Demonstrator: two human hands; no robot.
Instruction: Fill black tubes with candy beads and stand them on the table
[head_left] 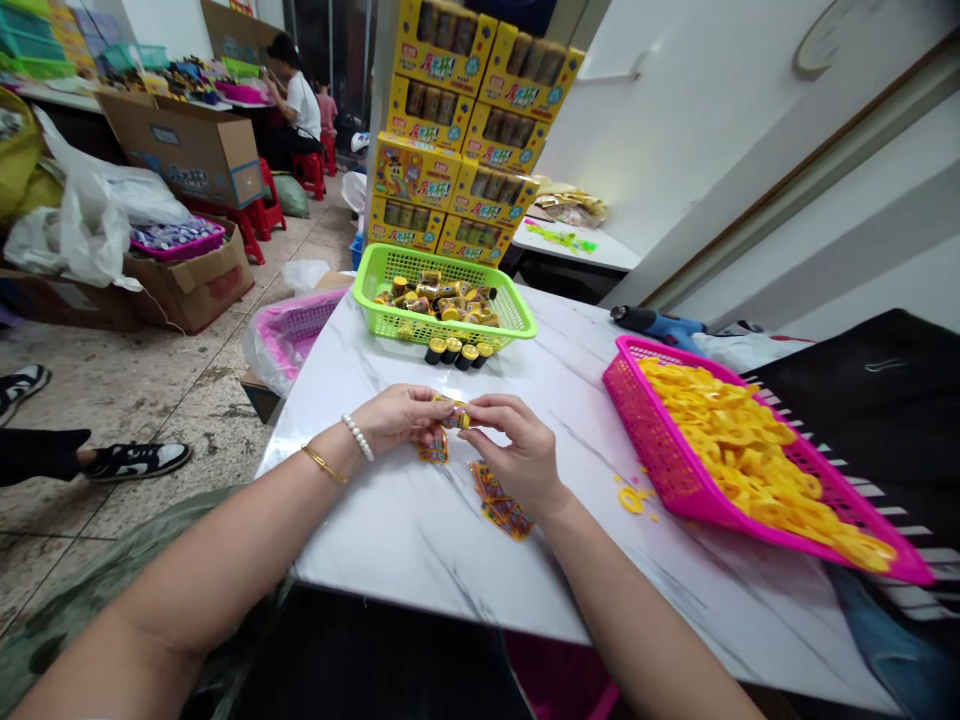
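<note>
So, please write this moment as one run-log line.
left hand: holds small printed cylinder; right hand: holds same; printed slips: on table; green basket: cylinders inside

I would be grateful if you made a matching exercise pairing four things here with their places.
1. Lone printed cylinder
2. Four yellow-capped cylinders
3. Larger group of printed slips
4. Pile of yellow pieces

A. Inside the pink basket
B. On the table by the right hand
C. Held between left hand and right hand
D. Standing just in front of the green basket

Pairs: 1-C, 2-D, 3-B, 4-A

Bright light, stretched soft edges
</note>
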